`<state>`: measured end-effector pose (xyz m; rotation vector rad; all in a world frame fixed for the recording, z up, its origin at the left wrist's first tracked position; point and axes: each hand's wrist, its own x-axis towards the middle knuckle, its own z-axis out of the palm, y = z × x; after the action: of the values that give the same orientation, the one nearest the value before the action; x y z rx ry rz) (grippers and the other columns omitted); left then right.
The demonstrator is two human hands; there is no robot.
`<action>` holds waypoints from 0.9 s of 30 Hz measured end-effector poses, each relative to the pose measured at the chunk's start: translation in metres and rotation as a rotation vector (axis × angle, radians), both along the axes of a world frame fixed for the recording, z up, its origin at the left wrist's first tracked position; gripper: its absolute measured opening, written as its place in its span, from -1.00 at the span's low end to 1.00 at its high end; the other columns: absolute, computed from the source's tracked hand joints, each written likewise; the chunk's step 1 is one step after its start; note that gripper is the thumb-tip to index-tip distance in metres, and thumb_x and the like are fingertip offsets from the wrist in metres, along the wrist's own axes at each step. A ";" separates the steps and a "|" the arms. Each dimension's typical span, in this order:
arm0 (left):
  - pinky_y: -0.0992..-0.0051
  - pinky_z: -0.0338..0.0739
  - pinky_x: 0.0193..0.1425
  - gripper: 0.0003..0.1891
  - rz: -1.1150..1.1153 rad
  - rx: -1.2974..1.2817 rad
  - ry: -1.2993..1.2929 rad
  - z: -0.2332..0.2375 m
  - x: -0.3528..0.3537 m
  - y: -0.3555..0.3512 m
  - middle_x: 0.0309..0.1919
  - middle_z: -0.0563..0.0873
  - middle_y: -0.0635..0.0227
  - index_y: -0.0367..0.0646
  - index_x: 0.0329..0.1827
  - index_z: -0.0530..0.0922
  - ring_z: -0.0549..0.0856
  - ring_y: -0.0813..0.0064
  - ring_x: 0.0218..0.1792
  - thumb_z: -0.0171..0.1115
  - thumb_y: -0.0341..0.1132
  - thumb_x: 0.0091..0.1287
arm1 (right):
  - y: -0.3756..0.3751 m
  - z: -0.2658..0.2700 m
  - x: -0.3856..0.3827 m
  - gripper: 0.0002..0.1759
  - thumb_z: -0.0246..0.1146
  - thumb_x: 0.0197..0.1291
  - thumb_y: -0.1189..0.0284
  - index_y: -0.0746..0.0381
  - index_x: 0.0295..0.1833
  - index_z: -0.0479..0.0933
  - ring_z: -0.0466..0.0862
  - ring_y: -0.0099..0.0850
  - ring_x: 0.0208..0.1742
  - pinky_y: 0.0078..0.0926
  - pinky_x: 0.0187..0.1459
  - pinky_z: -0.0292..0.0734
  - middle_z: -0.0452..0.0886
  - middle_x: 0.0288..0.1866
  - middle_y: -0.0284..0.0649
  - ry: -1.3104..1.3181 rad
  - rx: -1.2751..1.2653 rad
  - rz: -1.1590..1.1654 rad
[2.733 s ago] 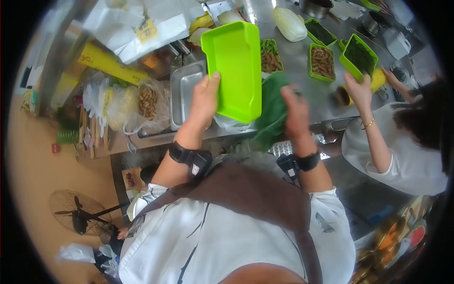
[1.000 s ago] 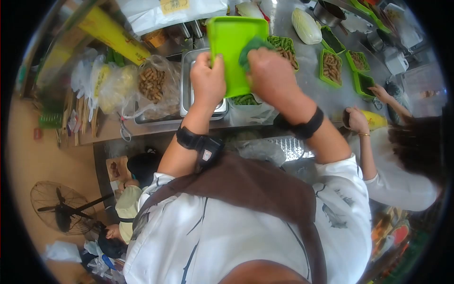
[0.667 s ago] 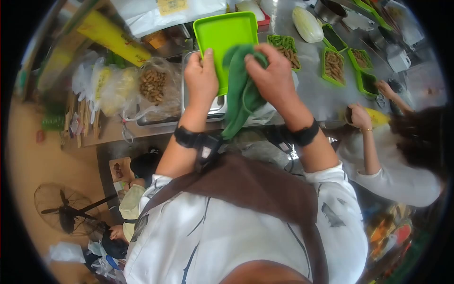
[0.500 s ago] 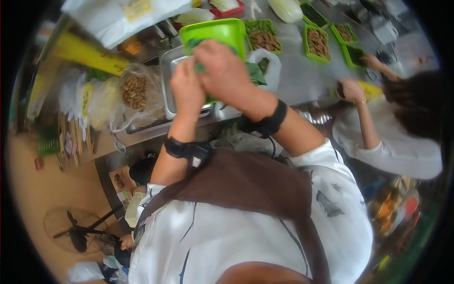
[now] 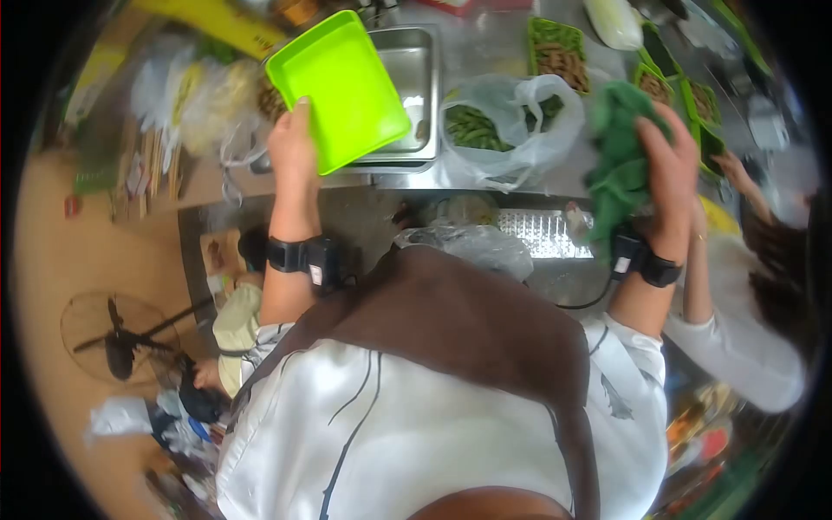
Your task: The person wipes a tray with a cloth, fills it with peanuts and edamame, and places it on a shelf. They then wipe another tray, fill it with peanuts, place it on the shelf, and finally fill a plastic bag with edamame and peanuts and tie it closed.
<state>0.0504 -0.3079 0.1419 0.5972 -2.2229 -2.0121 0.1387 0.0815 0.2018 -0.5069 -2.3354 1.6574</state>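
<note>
My left hand (image 5: 295, 143) grips the near left edge of a lime-green plastic tray (image 5: 345, 95), its thumb over the rim. The tray is bare inside and tilted above a metal pan (image 5: 416, 65). Out to the right, my right hand (image 5: 669, 160) is closed on a green cloth (image 5: 622, 156) that hangs down loosely. Between my hands, a white plastic bag (image 5: 555, 143) lies open on the counter with green pods (image 5: 472, 128) inside.
Green trays of brown and green food (image 5: 562, 62) stand at the back right, near a pale cabbage (image 5: 614, 22). A co-worker in a white sleeve (image 5: 737, 360) is close on my right. Plastic bags (image 5: 195, 95) crowd the left. A fan (image 5: 120, 338) stands at lower left.
My hands were together over the tray with the cloth; now they are wide apart. The tray has come up in my left hand, and the cloth has moved right in my right hand.
</note>
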 end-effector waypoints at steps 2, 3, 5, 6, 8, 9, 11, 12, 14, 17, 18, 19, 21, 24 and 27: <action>0.53 0.49 -0.25 -0.64 0.084 0.102 0.064 -0.006 0.007 -0.035 -0.24 0.66 0.23 -0.44 -0.11 0.53 0.62 0.52 -0.34 0.08 -0.20 0.39 | 0.041 -0.043 -0.010 -0.64 0.27 0.09 0.38 0.33 -0.01 0.56 0.60 -0.50 -0.22 -0.54 -0.17 0.50 0.65 -0.19 -0.22 0.009 0.061 -0.084; 0.53 0.49 -0.25 -0.64 0.101 0.100 0.060 -0.007 0.014 -0.046 -0.24 0.66 0.23 -0.44 -0.11 0.53 0.62 0.52 -0.34 0.08 -0.20 0.39 | 0.059 -0.076 -0.017 -0.63 0.28 0.10 0.37 0.34 0.01 0.55 0.61 -0.41 -0.17 -0.49 -0.11 0.48 0.64 -0.13 -0.15 0.002 0.293 -0.143; 0.54 0.50 -0.26 -0.65 0.213 0.137 0.108 -0.008 0.026 -0.067 -0.26 0.66 0.24 -0.43 -0.12 0.53 0.62 0.52 -0.34 0.10 -0.20 0.39 | 0.077 -0.132 -0.016 -0.61 0.29 0.11 0.36 0.34 0.02 0.54 0.61 -0.32 -0.11 -0.45 -0.06 0.47 0.63 -0.07 -0.08 0.004 0.532 -0.182; 0.55 0.50 -0.27 -0.66 0.252 0.122 0.107 -0.014 0.030 -0.081 -0.27 0.66 0.24 -0.42 -0.11 0.53 0.63 0.51 -0.35 0.10 -0.20 0.39 | 0.080 -0.156 -0.014 -0.59 0.29 0.12 0.34 0.33 0.04 0.53 0.59 -0.26 -0.05 -0.41 -0.01 0.45 0.61 0.00 -0.05 -0.096 0.791 -0.083; 0.53 0.51 -0.23 -0.66 0.330 0.124 0.119 -0.015 0.037 -0.097 -0.25 0.65 0.23 -0.42 -0.09 0.52 0.64 0.49 -0.31 0.08 -0.21 0.40 | 0.063 -0.153 -0.034 -0.58 0.30 0.13 0.31 0.33 0.05 0.53 0.58 -0.19 0.02 -0.38 0.04 0.43 0.58 0.06 -0.02 -0.149 1.054 0.050; 0.52 0.52 -0.20 -0.65 0.373 0.121 0.111 -0.017 0.042 -0.106 -0.22 0.65 0.22 -0.42 -0.07 0.51 0.64 0.47 -0.28 0.06 -0.21 0.41 | 0.038 -0.125 -0.041 -0.58 0.29 0.15 0.30 0.32 0.06 0.53 0.57 -0.21 0.04 -0.40 0.04 0.43 0.56 0.08 -0.04 0.023 1.078 0.025; 0.49 0.52 -0.13 -0.65 0.420 0.204 0.158 -0.021 0.050 -0.123 -0.16 0.64 0.20 -0.41 -0.03 0.50 0.64 0.43 -0.21 0.03 -0.22 0.42 | -0.024 -0.070 -0.063 -0.61 0.26 0.19 0.32 0.30 0.07 0.52 0.58 -0.26 0.05 -0.42 0.05 0.45 0.56 0.08 -0.06 0.223 0.866 0.095; 0.46 0.52 -0.06 -0.65 0.427 0.294 0.209 -0.022 0.050 -0.130 -0.10 0.62 0.18 -0.41 0.01 0.48 0.64 0.39 -0.14 0.00 -0.22 0.44 | -0.060 -0.045 -0.074 -0.63 0.24 0.20 0.34 0.31 0.08 0.52 0.59 -0.29 0.04 -0.42 0.05 0.46 0.57 0.06 -0.07 0.251 0.642 0.184; 0.43 0.51 0.00 -0.64 0.481 0.378 0.231 -0.022 0.050 -0.140 -0.04 0.60 0.17 -0.41 0.06 0.44 0.62 0.36 -0.07 -0.04 -0.23 0.45 | -0.133 -0.023 -0.102 -0.65 0.23 0.21 0.37 0.31 0.07 0.52 0.59 -0.30 0.01 -0.44 0.03 0.47 0.58 0.04 -0.07 0.197 0.254 0.485; 0.37 0.50 0.09 -0.62 0.503 0.516 0.237 -0.030 0.046 -0.145 0.05 0.56 0.17 -0.35 0.17 0.38 0.60 0.31 0.01 -0.08 -0.22 0.47 | -0.252 -0.035 -0.144 -0.59 0.23 0.17 0.37 0.30 0.13 0.47 0.56 -0.23 0.07 -0.36 0.10 0.44 0.56 0.07 -0.02 0.183 0.250 0.974; 0.34 0.50 0.12 -0.61 0.472 0.561 0.222 -0.031 0.042 -0.147 0.08 0.56 0.18 -0.31 0.21 0.35 0.59 0.29 0.03 -0.10 -0.21 0.48 | -0.287 -0.052 -0.160 -0.53 0.23 0.17 0.38 0.28 0.19 0.42 0.55 -0.20 0.06 -0.44 0.14 0.42 0.52 0.10 -0.04 0.260 0.433 1.057; 0.33 0.48 0.14 -0.60 0.437 0.559 0.174 -0.028 0.038 -0.143 0.08 0.55 0.19 -0.30 0.24 0.33 0.58 0.30 0.05 -0.13 -0.19 0.49 | -0.318 -0.086 -0.183 -0.47 0.25 0.12 0.36 0.29 0.21 0.39 0.51 -0.09 0.11 -0.43 0.16 0.40 0.47 0.16 -0.01 0.340 0.536 1.113; 0.33 0.48 0.14 -0.59 0.374 0.651 0.130 -0.025 0.027 -0.133 0.08 0.54 0.19 -0.30 0.24 0.34 0.58 0.32 0.06 -0.13 -0.18 0.49 | -0.364 -0.110 -0.195 -0.46 0.26 0.08 0.37 0.28 0.21 0.41 0.50 -0.07 0.15 -0.34 0.17 0.40 0.46 0.19 -0.01 0.272 0.665 1.105; 0.34 0.50 0.13 -0.57 0.221 0.828 0.090 -0.040 -0.004 -0.131 0.08 0.54 0.17 -0.31 0.25 0.33 0.59 0.32 0.04 -0.18 -0.15 0.51 | -0.402 -0.156 -0.206 -0.35 0.11 0.17 0.26 0.01 0.42 0.20 -0.03 -0.07 0.51 0.40 0.29 -0.02 0.06 0.50 -0.16 0.381 0.839 1.423; 0.35 0.50 0.12 -0.55 0.142 0.834 0.056 -0.059 -0.025 -0.144 0.07 0.53 0.15 -0.35 0.21 0.31 0.59 0.31 0.03 -0.25 -0.12 0.53 | -0.409 -0.181 -0.207 -0.25 0.18 0.13 0.18 -0.01 0.45 0.12 -0.01 -0.06 0.51 0.38 0.29 -0.01 0.04 0.51 -0.22 0.535 0.965 1.401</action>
<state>0.0251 -0.4521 0.0828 0.7023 -1.1802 -2.7709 -0.0686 -0.3272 0.0211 1.7746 -2.5924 0.4161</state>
